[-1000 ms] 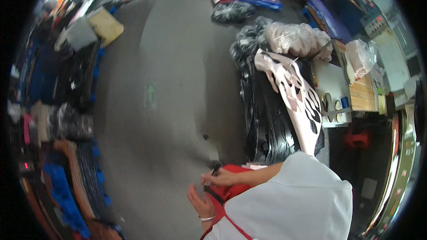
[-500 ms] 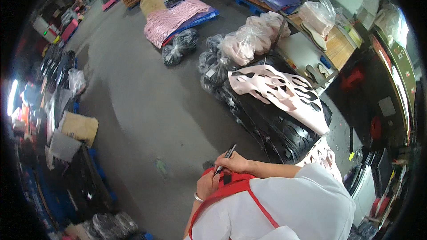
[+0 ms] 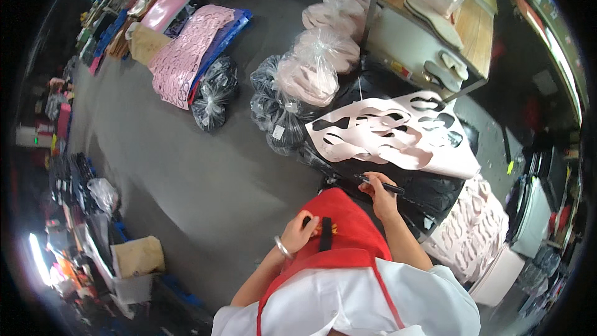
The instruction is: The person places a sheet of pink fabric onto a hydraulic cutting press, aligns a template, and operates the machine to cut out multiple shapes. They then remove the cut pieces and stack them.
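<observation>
In my right hand (image 3: 378, 191) is a black marker pen (image 3: 393, 188), its bare tip pointing left. That hand is closed round the pen beside the black plastic-covered pile (image 3: 429, 196). On top of the pile lies a pale pink sheet (image 3: 385, 126) with many shoe-part shapes cut out of it. My left hand (image 3: 297, 234), with a bracelet at its wrist, is closed in front of my red apron (image 3: 339, 211). A small black piece (image 3: 306, 221), which looks like the pen's cap, shows between its fingers.
Clear bags of pale pieces (image 3: 314, 65) and black bags (image 3: 280, 127) stand beyond the pile. A wooden-topped table (image 3: 476, 37) with soles is at the far right. Another cut-out sheet (image 3: 469, 233) lies to my right. Pink sheets (image 3: 186, 56) are stacked at the far left.
My hands have come apart; the right has carried the pen rightward to the pile, its tip now bare. The left holds a small black piece. The whole view has turned toward the pile.
</observation>
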The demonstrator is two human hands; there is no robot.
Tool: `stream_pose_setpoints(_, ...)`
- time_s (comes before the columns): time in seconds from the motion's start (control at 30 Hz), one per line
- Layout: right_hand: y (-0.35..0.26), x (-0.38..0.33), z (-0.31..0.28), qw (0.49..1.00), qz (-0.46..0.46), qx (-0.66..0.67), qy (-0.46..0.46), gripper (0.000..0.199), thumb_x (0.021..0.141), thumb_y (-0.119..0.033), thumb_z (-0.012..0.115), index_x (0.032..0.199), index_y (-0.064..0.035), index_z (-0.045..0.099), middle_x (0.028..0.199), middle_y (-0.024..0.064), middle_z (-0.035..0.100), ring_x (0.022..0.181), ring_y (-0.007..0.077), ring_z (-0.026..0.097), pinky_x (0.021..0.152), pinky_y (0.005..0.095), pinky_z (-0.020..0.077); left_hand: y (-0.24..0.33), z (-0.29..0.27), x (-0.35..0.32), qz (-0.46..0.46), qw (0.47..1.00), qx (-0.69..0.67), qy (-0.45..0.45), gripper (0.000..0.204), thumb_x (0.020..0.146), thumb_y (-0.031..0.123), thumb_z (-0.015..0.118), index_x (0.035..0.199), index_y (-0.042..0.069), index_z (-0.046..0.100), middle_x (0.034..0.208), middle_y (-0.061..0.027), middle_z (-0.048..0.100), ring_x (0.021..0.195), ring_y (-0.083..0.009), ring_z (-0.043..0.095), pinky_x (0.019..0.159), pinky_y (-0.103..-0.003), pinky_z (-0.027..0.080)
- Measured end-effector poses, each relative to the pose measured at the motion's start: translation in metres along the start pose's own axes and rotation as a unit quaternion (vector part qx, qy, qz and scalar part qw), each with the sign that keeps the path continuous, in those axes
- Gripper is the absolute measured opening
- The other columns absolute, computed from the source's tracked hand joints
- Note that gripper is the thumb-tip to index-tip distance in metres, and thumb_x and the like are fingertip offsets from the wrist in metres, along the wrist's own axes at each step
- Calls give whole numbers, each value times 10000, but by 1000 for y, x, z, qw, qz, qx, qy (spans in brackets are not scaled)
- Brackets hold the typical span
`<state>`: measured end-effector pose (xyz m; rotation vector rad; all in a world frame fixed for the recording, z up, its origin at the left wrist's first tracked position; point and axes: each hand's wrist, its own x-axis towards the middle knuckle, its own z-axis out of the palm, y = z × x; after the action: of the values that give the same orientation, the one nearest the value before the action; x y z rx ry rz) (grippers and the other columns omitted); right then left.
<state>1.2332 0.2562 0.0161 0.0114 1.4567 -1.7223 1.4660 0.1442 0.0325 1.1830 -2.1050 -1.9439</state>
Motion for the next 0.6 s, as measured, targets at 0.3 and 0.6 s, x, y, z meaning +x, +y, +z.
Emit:
stream_pose_setpoints(0.3,14,37,1,988,70,9,135,183,921,-139,564,995,13,634,779,66,634,688,143,631,669,256,511,72,-43,201,196,955,222,8,216,793,157,691,657,22,591,665,-132,594,602,-306,599,546,-376,468)
stream_pose_setpoints(0.6,24,94,13,954,48,-21,296,162,901,-91,562,987,19,644,818,65,644,707,134,630,681,244,494,51,4,495,300,829,464,-81,386,860,141,558,1209,-2,477,1038,-224,605,918,-399,594,777,-447,497)
